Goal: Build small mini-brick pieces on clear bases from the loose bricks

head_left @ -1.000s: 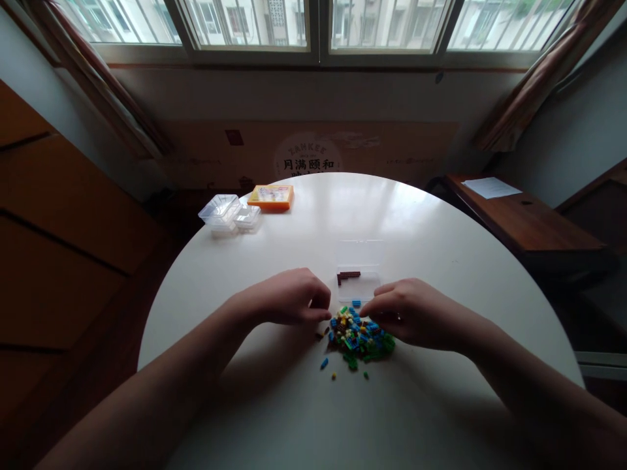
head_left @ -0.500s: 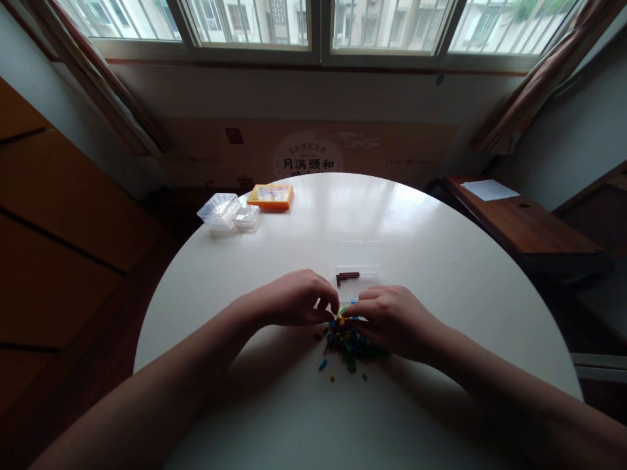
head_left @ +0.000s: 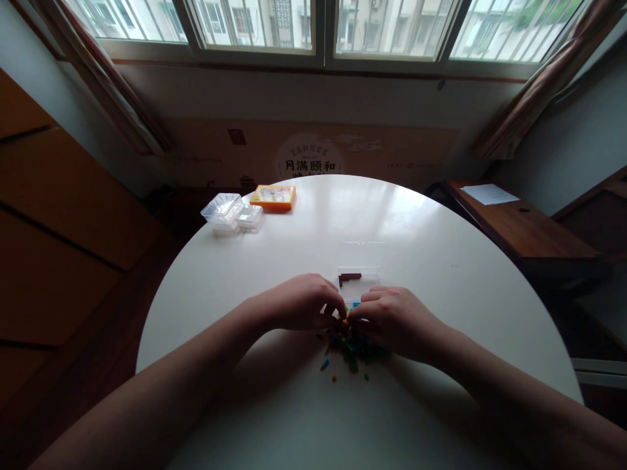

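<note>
Facing each other over piled bricks (head_left: 353, 348): left hand (head_left: 309, 301), right hand (head_left: 392, 311).

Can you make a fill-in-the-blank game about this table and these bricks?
The table is coloured ____.
In the picture, the orange box is to the ____ of the clear boxes.
The hand nearer the clear boxes, at the pile, is the ____ one.
The lid of the case holding dark bricks is not shut but ____.
Missing words: white; right; left; open

Left forearm (head_left: 210, 352), right forearm (head_left: 484, 369) angled inward; left hand (head_left: 304, 301), right hand (head_left: 392, 314) bent-fingered, fingertips (head_left: 354, 313) close together.
</note>
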{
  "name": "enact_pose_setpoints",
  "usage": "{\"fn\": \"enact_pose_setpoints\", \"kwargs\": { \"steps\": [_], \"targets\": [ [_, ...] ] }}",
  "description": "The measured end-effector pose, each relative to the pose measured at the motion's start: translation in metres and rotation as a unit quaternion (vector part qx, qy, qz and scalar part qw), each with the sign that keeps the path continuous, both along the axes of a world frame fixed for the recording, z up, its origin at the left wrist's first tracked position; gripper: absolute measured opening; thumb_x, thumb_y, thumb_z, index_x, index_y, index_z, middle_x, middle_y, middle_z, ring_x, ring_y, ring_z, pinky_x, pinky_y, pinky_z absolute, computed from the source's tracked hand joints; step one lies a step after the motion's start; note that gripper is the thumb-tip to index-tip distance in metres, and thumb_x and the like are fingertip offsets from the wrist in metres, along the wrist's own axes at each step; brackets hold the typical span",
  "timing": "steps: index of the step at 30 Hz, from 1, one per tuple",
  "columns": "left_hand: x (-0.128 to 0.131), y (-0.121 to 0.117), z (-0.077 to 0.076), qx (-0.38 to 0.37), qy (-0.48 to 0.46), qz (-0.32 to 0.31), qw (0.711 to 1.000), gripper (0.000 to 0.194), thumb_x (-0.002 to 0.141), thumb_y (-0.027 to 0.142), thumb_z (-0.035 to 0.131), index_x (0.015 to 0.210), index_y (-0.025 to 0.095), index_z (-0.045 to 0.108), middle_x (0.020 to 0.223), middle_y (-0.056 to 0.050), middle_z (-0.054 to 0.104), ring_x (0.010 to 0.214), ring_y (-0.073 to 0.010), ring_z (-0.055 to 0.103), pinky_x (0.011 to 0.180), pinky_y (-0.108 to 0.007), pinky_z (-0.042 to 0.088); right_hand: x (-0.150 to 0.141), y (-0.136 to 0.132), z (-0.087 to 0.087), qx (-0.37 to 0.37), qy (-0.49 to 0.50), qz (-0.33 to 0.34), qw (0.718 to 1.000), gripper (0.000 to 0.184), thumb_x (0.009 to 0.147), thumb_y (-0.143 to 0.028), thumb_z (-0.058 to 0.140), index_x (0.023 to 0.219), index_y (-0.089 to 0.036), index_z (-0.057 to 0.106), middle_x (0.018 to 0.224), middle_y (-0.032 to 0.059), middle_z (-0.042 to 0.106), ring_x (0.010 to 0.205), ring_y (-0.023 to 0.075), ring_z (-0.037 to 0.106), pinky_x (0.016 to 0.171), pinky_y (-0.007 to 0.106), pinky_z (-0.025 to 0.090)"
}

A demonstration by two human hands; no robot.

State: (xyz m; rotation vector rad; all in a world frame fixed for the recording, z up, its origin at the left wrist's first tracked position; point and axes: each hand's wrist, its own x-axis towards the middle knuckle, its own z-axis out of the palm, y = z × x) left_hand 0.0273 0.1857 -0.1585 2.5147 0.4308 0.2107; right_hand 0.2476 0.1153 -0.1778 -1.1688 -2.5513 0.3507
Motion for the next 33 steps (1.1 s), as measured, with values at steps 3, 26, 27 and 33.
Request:
{"fn": "enact_pose_setpoints", "kwargs": {
  "steps": [3,26,27,33],
  "targets": [
    [0.001,-0.001,-0.001,0.006,0.009,0.001,1.000,0.024,0.075,0.006,0.067,0.088,0.024,0.077,0.073,0.002,0.067,0.062,-0.0086,0.058,0.060,-0.018,0.041,0.001,0.000,0.002,-0.014,0.000,0.005,1.000,0.015,0.086,-0.021,0.063,0.094,-0.027,0.074,0.078,-0.0016,0.069,0.072,0.0127,0.059,0.063,0.025,0.033],
    [0.001,0.001,-0.005,0.052,0.035,0.004,0.998,0.020,0.078,0.012,0.065,0.088,0.025,0.076,0.078,0.002,0.069,0.064,-0.0094,0.059,0.060,-0.019,0.040,0.004,0.002,0.005,0.004,0.108,-0.049,0.993,0.016,0.087,-0.023,0.060,0.095,-0.025,0.074,0.081,-0.0010,0.070,0.067,0.0090,0.059,0.062,0.020,0.040],
    [0.001,0.001,-0.005,0.053,0.035,0.004,0.998,0.019,0.078,0.012,0.065,0.088,0.025,0.076,0.078,0.002,0.068,0.063,-0.0093,0.058,0.059,-0.020,0.040,0.003,0.002,0.005,0.007,0.113,-0.055,0.992,0.017,0.087,-0.023,0.060,0.095,-0.024,0.074,0.082,-0.0005,0.071,0.067,0.0091,0.060,0.063,0.020,0.041],
    [0.001,0.001,-0.005,0.031,0.029,0.001,0.999,0.016,0.076,0.008,0.064,0.082,0.020,0.072,0.079,0.000,0.068,0.066,-0.0099,0.057,0.061,-0.020,0.040,0.002,0.002,0.004,0.014,0.132,-0.065,0.989,0.016,0.088,-0.022,0.059,0.095,-0.023,0.074,0.083,0.0004,0.071,0.067,0.0094,0.060,0.063,0.021,0.042]
  ]
}}
